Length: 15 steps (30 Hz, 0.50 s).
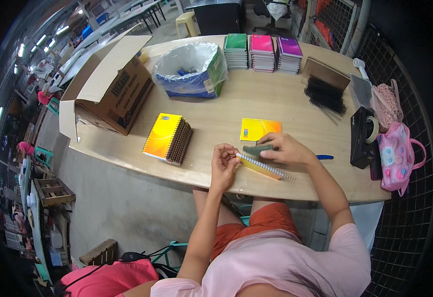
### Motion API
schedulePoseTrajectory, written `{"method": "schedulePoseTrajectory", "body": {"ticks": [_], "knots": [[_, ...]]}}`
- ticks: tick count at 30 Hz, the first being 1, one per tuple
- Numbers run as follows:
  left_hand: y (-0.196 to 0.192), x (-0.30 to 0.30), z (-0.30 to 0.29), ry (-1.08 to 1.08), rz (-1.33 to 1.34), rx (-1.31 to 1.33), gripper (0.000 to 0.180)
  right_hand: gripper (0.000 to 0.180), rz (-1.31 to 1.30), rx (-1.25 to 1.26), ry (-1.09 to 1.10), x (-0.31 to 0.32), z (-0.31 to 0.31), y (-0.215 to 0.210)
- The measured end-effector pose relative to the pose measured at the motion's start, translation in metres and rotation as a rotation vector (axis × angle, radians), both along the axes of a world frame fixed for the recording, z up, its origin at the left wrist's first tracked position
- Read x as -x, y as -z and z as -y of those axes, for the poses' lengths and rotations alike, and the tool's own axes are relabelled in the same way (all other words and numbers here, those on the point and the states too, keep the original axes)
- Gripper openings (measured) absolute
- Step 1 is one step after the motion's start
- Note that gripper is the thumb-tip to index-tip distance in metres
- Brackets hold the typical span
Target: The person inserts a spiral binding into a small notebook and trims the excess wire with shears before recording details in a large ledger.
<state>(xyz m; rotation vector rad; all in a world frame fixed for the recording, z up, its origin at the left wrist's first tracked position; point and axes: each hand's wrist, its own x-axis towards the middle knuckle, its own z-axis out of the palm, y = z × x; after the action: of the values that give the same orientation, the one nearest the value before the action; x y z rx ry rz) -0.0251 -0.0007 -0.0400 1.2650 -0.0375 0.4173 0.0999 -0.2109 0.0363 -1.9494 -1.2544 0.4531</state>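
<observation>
My left hand (225,166) is closed, its fingertips pinching the left end of a small yellow spiral notebook (263,171) held on edge near the table's front. A wire coil runs along the notebook's spine, and its loose tail sticks out past the right end. Over the notebook, my right hand (286,149) grips a dark green flat pad (258,149), whose exact kind I cannot make out. Just behind the hands lies another yellow notebook (260,127). To the left stands a stack of yellow spiral notebooks (163,136).
A cardboard box (122,99) and a plastic-lined bin (211,79) stand back left. Stacked green (236,43), pink (262,44) and purple notebooks (289,48) line the far edge. Black wire coils (325,96), a blue pen (324,157), tape dispenser (364,138) and pink pouch (395,158) lie right.
</observation>
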Motion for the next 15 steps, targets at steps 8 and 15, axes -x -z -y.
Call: {"method": "schedulePoseTrajectory", "body": {"ticks": [8,15], "knots": [[0.005,0.001,-0.004,0.029,-0.025,0.039,0.039,0.033,-0.032,-0.145,0.138,-0.001,-0.007,0.003],[-0.003,0.001,-0.003,0.043,-0.058,0.100,0.051,0.048,0.565,0.176,0.572,-0.022,0.057,0.006]]}}
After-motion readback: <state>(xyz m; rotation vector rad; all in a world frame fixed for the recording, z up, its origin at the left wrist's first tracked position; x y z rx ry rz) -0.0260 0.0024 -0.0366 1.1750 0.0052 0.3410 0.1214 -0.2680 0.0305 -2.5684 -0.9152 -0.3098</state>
